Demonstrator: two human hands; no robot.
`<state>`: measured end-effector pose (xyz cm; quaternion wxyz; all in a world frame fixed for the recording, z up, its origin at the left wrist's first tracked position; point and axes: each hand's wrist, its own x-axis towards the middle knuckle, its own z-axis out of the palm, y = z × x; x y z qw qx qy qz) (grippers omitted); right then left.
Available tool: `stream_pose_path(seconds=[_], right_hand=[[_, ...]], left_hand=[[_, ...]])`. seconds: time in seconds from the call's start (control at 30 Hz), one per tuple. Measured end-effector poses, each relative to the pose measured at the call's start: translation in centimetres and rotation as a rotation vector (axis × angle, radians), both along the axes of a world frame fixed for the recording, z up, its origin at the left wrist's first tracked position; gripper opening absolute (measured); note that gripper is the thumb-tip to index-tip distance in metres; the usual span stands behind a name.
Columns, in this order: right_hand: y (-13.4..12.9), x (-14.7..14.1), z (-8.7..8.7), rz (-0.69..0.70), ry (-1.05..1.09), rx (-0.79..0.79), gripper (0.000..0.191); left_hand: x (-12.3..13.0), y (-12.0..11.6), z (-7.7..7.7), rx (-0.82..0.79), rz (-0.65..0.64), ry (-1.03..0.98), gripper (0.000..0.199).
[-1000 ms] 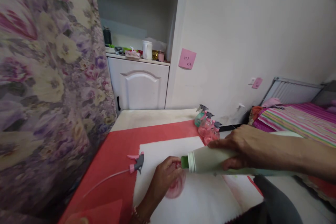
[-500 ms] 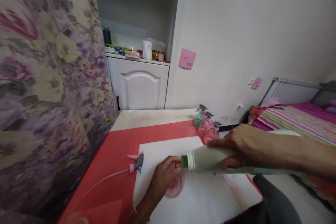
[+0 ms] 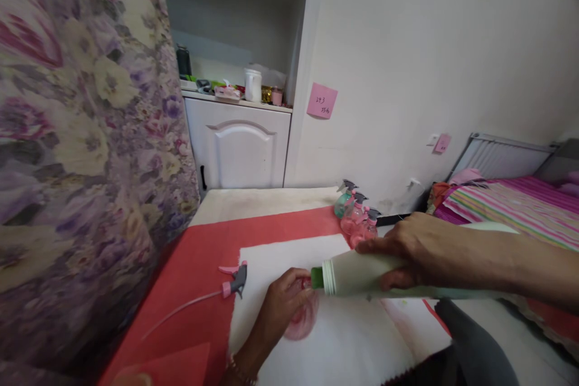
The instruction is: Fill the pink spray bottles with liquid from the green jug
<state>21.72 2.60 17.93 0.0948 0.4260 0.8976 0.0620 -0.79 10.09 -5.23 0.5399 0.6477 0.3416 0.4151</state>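
Note:
My left hand (image 3: pixel 287 298) is wrapped round the neck of a clear pink spray bottle (image 3: pixel 302 321) that stands on a white sheet (image 3: pixel 348 338) with its top off. In my right hand (image 3: pixel 409 256) lies a large pale green bottle (image 3: pixel 357 274), tilted nearly level. Its green spout (image 3: pixel 317 278) meets the mouth of the pink bottle, just above my left fingers. Whether liquid is flowing I cannot tell. To the left, a grey and pink spray head (image 3: pixel 235 282) with a long thin tube rests across the edge of the sheet and the red cover.
Several spray bottles (image 3: pixel 355 217), green and pink, stand at the table's back right corner. A red cover (image 3: pixel 199 265) lies under the white sheet. A floral curtain (image 3: pixel 90 132) hangs at the left, a white cabinet (image 3: pixel 239 145) stands behind, and a bed (image 3: pixel 520 205) is at the right.

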Motion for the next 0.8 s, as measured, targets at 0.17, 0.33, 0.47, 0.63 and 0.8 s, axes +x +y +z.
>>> stream_pose_path(seconds=[0.17,0.33,0.47,0.63,0.8], right_hand=[[-0.05,-0.20,0.13,-0.017,-0.009,-0.017,0.032],[-0.02,-0.10,0.10,0.002,-0.006,-0.003,0.034],[-0.02,-0.06,0.02,-0.010,0.002,-0.013,0.033],[0.00,-0.14,0.02,-0.011,-0.002,-0.015,0.032],[0.01,-0.15,0.12,-0.025,-0.003,-0.030,0.033]], left_hand=[[0.00,0.15,-0.43,0.017,-0.009,-0.013,0.018],[-0.02,0.15,-0.40,0.019,-0.022,-0.014,0.019],[-0.02,0.00,-0.07,0.010,-0.015,0.002,0.019],[-0.04,-0.02,0.00,-0.012,-0.020,-0.014,0.020],[-0.10,0.11,-0.20,0.003,-0.014,-0.015,0.020]])
